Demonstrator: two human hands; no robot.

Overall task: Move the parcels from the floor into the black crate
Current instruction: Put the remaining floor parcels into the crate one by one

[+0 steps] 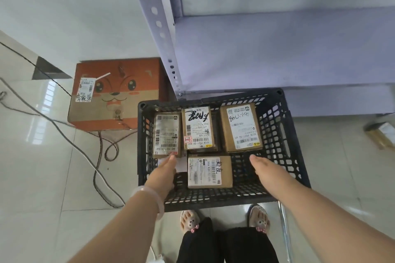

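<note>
The floor parcel [381, 135] lies right of the black crate [280, 134], nearer the right hand [266, 167] than the left hand [163, 170], both with fingers [256, 159] straight and empty.

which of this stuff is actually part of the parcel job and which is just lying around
Job:
black crate
left parcel, middle parcel, right parcel and front parcel, all inside it
floor parcel at far right, not yet moved
left hand, right hand

Lying about:
orange fox-face box, probably
cables
metal shelf rack
</note>
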